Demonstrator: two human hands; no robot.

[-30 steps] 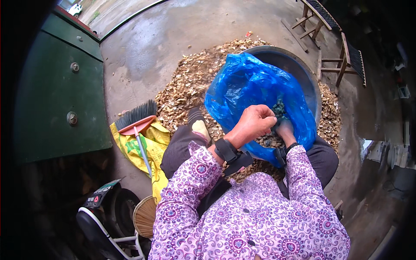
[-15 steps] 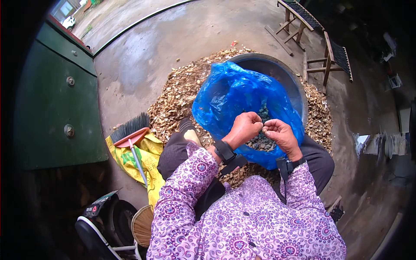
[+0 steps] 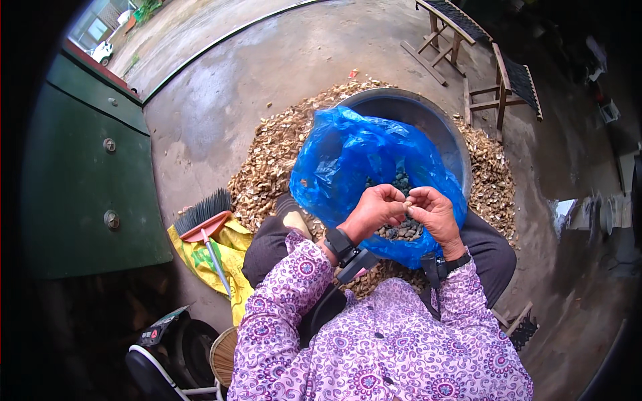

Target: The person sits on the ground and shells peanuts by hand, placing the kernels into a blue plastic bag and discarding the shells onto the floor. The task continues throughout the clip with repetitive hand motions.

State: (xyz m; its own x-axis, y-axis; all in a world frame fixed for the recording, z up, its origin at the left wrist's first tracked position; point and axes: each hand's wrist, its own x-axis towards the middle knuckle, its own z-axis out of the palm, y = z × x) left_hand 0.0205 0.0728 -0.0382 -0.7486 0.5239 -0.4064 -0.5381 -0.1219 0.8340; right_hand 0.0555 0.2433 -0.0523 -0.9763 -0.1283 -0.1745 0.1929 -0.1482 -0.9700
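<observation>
My left hand and my right hand meet fingertip to fingertip above a blue plastic bag. Between them they pinch a small pale peanut, partly covered by the fingers. Dark kernels lie inside the bag, below my hands. The bag is spread open and rests against a wide grey metal basin, hiding its near side.
Broken peanut shells are heaped around the basin. To the left, a broom lies over a yellow sack, near a green metal door. Folding stools stand at the far right. A scale is at lower left.
Both hands have come slightly nearer to me and opened up a little at the fingertips, so the pale peanut shows more. The whole view has shifted slightly.
</observation>
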